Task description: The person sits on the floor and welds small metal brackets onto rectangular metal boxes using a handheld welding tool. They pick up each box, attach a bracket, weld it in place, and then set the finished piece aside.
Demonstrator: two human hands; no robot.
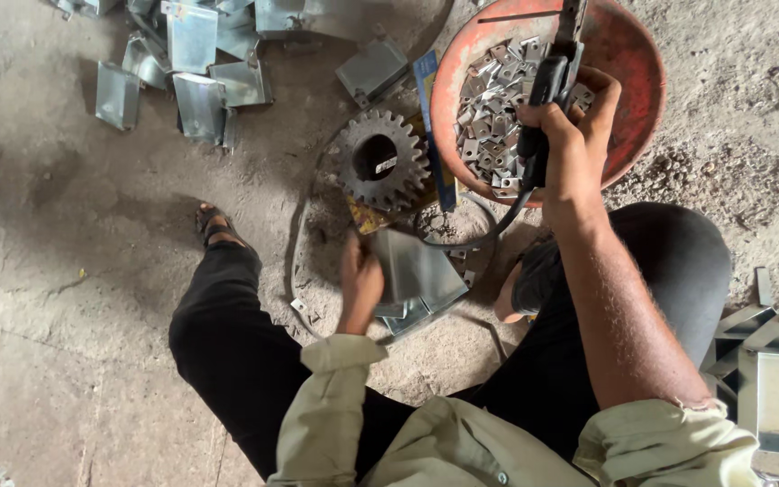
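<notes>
Round orange-red metal basin (633,63): holds pale silver stamped plates (489,117). Toothed steel gear wheel (379,160): dull grey, dark bore. Folded sheet-metal box (416,271): bright silver-grey. Long black tool handle (543,99): black cable. Narrow flat strip (433,117): blue. Trousers black; sleeves pale khaki. Floor grey-brown, dusty.

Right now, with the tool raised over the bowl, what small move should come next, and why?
Probably lower the right hand with its black corded tool toward the folded metal sheet. The left hand grips that sheet on the floor beside the gear, while the tool hangs above the red bowl, away from it.
</notes>
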